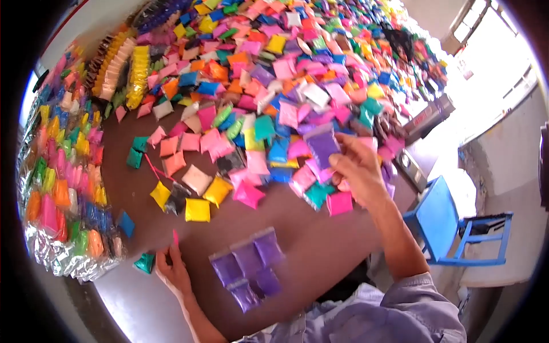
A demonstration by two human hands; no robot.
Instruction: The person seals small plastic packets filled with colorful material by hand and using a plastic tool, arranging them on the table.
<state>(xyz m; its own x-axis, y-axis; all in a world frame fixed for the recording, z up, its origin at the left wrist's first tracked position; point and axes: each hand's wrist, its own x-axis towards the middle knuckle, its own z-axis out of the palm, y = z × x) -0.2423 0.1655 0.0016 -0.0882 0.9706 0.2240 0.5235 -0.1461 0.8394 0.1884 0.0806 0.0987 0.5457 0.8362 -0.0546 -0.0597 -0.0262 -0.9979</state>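
My right hand (355, 167) pinches a purple packet (322, 146) by its right side, above the front edge of the large pile of coloured packets (274, 63). My left hand (173, 267) is low on the left by the table's edge, its fingers bent round a thin pink piece (175, 238) that sticks up. Just left of it lies a dark green packet (144, 262). Several purple packets (246, 260) lie close together on the brown table (229, 231) between my hands, some overlapping.
Strips of small multicoloured packets (60, 188) cover the left side. Loose yellow packets (198, 210) lie before the pile, and a blue packet (126, 223) is near the left edge. To the right stands a blue chair (434, 220), beyond a dark box (429, 118).
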